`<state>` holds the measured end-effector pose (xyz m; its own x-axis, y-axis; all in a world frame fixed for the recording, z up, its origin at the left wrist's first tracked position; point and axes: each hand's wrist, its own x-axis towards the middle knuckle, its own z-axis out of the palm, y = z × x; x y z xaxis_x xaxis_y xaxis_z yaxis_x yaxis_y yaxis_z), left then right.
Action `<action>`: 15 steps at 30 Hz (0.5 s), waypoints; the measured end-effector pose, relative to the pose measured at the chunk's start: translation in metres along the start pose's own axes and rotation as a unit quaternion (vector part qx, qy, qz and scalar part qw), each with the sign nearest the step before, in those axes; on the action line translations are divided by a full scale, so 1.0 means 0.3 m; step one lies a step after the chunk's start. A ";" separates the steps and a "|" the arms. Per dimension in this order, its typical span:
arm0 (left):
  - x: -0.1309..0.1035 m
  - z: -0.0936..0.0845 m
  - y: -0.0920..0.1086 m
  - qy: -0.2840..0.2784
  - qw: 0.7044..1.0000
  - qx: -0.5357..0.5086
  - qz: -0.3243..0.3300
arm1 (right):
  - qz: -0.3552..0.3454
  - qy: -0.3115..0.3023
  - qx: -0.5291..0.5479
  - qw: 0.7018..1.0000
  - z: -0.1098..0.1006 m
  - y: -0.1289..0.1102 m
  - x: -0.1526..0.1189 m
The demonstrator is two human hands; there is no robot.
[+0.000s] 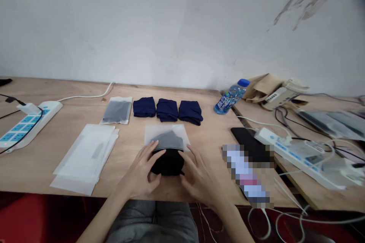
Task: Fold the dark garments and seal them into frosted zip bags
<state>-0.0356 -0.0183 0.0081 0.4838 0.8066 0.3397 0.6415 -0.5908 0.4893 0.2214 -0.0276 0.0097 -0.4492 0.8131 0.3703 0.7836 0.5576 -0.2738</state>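
A black folded cloth [167, 162] lies on the table before me, its far part inside a frosted plastic bag [148, 133] and its near part sticking out of the bag's mouth. My left hand [145, 169] is curled around the cloth's left side, with fingers on the bag's mouth and the thumb by the near edge. On the opposite side my right hand [198, 174] grips the cloth and bag edge in the same way. Beyond them sit three navy folded cloths [144, 107] in a row. Left of these is a filled frosted bag [117, 111] with dark cloth inside.
Several flat frosted bags [85, 152] are stacked at left, near a power strip [30, 123]. At right stand a blue-capped bottle [230, 97], a black phone-like slab [248, 144], a blurred-out device [246, 176], another power strip [299, 155] with cables, and brown paper packaging [264, 83].
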 end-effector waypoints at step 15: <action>0.030 0.065 -0.110 -0.029 0.991 0.123 0.049 | -0.067 -0.055 -0.103 0.991 0.075 0.058 0.075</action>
<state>-0.0408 0.0080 -0.0207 0.5797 0.7474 0.3247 0.7122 -0.6583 0.2438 0.2152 0.0039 -0.0068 -0.5903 0.7537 0.2890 0.7796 0.6252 -0.0380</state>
